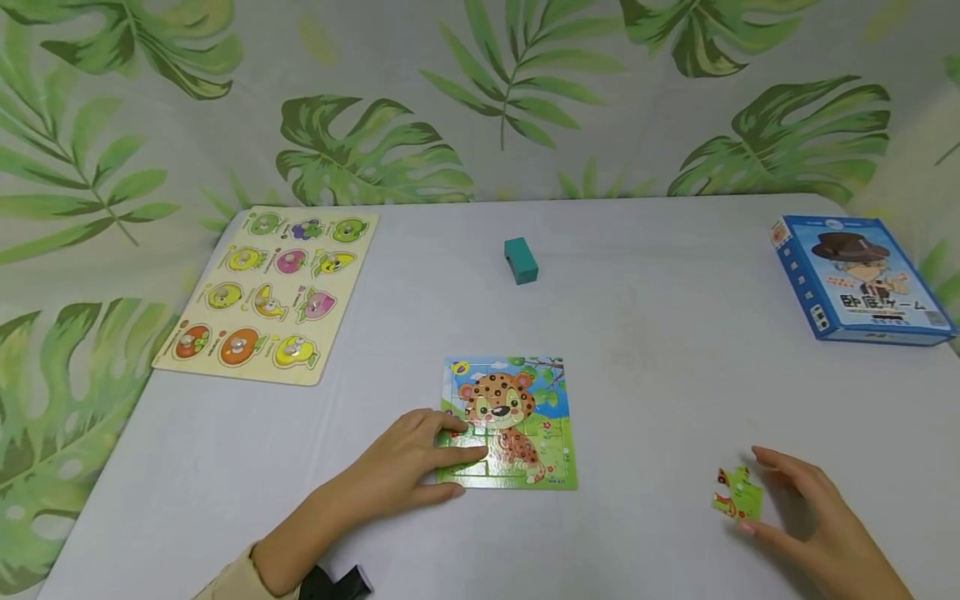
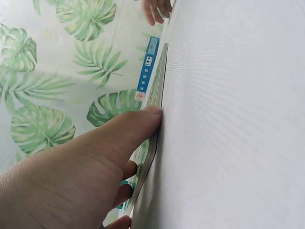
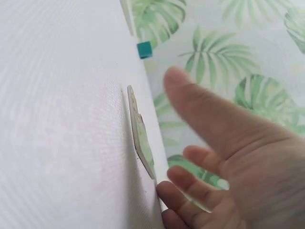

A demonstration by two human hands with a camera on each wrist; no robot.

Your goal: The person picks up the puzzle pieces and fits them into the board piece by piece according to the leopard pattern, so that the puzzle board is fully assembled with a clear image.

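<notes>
A square jigsaw puzzle (image 1: 551,467) with a spotted cub on a green and blue ground lies at the middle of the table. My left hand (image 1: 408,458) rests on its left side, fingers spread flat over the picture. In the left wrist view the thumb (image 2: 151,112) lies at the puzzle's edge (image 2: 151,148). Off to the right is a loose puzzle piece (image 1: 742,497), green with red-brown bits. Around its right side my right hand (image 1: 821,521) hovers with thumb and fingers apart. The right wrist view shows the piece (image 3: 141,138) on the cloth, with a gap to the thumb.
A wooden fruit board (image 1: 288,333) lies at the left. Toward the back stands a teal block (image 1: 522,261). A blue game box (image 1: 862,283) sits at the far right. A black object (image 1: 345,583) lies by the left forearm. Leaf-print cloth (image 1: 375,150) hangs behind the table.
</notes>
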